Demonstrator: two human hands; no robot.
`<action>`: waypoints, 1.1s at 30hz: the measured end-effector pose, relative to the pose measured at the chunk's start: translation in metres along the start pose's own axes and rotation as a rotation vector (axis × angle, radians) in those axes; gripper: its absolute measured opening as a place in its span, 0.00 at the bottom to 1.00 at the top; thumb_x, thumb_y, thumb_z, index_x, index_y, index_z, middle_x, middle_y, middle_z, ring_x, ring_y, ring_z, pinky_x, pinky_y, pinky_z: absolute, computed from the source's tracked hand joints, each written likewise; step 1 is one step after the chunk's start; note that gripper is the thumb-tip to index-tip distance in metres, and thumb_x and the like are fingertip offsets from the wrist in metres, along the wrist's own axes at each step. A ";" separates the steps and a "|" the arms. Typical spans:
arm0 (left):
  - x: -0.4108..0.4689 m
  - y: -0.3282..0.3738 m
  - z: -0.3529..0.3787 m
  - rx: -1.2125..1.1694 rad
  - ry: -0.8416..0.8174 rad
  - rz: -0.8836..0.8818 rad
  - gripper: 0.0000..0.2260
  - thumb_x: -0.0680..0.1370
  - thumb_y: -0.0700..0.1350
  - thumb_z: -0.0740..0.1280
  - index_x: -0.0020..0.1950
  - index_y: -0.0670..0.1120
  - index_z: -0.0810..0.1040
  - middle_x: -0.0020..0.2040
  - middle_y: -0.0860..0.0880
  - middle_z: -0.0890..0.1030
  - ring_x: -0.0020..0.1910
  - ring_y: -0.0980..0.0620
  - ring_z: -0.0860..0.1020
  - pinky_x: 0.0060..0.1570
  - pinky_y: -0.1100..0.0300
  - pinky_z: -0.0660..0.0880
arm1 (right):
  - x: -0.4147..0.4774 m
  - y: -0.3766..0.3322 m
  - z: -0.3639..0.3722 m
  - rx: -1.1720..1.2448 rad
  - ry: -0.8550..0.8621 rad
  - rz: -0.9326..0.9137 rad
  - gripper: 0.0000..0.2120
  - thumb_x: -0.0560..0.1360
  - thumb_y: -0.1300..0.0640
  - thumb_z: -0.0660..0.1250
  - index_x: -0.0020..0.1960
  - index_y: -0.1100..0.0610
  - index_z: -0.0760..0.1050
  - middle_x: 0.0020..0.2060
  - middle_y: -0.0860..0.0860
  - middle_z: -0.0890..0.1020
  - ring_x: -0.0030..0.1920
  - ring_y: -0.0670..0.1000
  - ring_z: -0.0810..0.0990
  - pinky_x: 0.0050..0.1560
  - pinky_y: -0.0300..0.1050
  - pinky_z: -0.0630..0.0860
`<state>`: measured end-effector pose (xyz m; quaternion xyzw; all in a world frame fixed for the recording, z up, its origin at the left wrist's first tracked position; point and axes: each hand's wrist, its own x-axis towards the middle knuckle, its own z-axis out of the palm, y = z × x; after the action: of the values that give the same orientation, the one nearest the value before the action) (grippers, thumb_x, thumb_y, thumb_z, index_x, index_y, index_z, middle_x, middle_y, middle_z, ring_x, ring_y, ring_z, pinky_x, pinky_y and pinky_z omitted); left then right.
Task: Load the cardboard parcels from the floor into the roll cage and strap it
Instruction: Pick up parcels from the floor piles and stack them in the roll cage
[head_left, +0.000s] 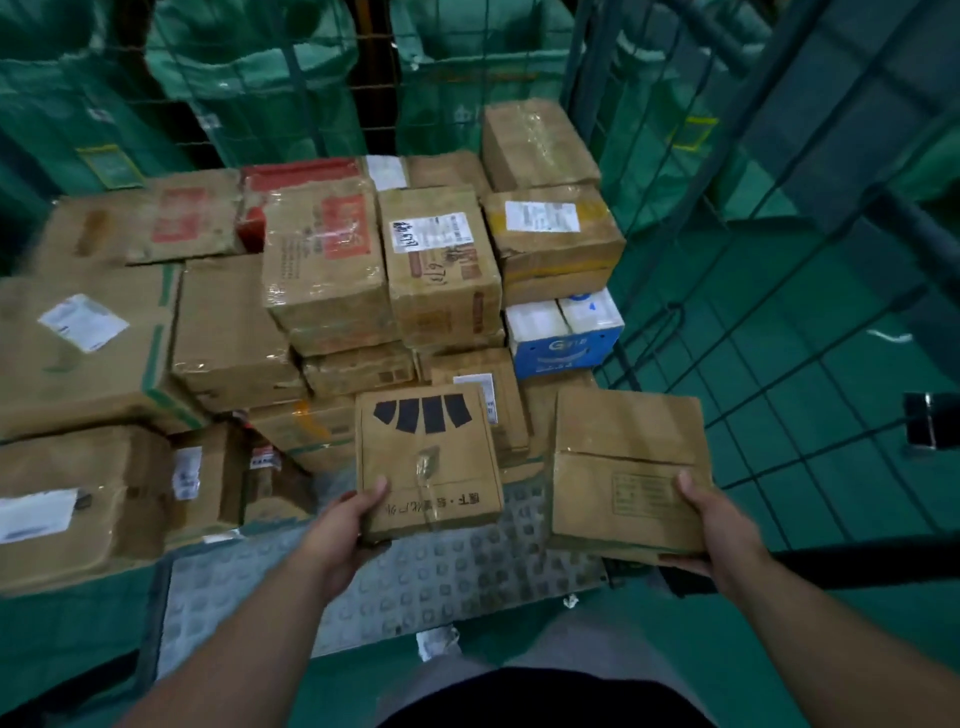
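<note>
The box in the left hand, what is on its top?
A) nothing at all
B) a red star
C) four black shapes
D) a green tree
C: the small cardboard parcel held by the left hand shows four black blocks in a row; the flat parcel in the right hand has none.

The fingers of our left hand (345, 525) are hiding under the black-marked parcel (427, 467), those of our right hand (721, 530) beneath the plain parcel (623, 457). We are failing to read the shipping label (431, 234); the big box (78, 364) is running off the left edge.
</note>
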<state>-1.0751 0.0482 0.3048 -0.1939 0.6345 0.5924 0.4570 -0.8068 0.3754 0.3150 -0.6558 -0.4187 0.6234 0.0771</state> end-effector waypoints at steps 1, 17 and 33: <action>0.006 0.006 0.005 -0.005 -0.011 -0.013 0.16 0.80 0.49 0.71 0.63 0.42 0.78 0.59 0.40 0.83 0.60 0.41 0.80 0.61 0.45 0.77 | 0.000 -0.004 0.003 0.004 0.013 -0.002 0.22 0.75 0.40 0.73 0.65 0.49 0.77 0.58 0.55 0.83 0.55 0.62 0.83 0.44 0.69 0.83; 0.111 0.029 0.106 -0.071 0.132 -0.108 0.15 0.83 0.48 0.67 0.68 0.44 0.76 0.63 0.43 0.82 0.63 0.44 0.78 0.70 0.43 0.72 | 0.132 -0.086 0.063 -0.014 -0.109 -0.116 0.18 0.79 0.45 0.70 0.64 0.53 0.77 0.55 0.52 0.84 0.53 0.55 0.83 0.43 0.56 0.85; 0.119 0.021 0.148 0.090 0.138 -0.163 0.19 0.84 0.57 0.63 0.72 0.51 0.70 0.64 0.47 0.81 0.63 0.44 0.78 0.69 0.35 0.69 | 0.110 -0.044 0.096 0.327 -0.157 0.236 0.48 0.62 0.26 0.75 0.77 0.42 0.66 0.67 0.51 0.78 0.67 0.59 0.76 0.65 0.63 0.76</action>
<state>-1.1003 0.2255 0.2384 -0.2643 0.6726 0.5095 0.4670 -0.9250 0.4337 0.2396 -0.6285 -0.2370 0.7369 0.0763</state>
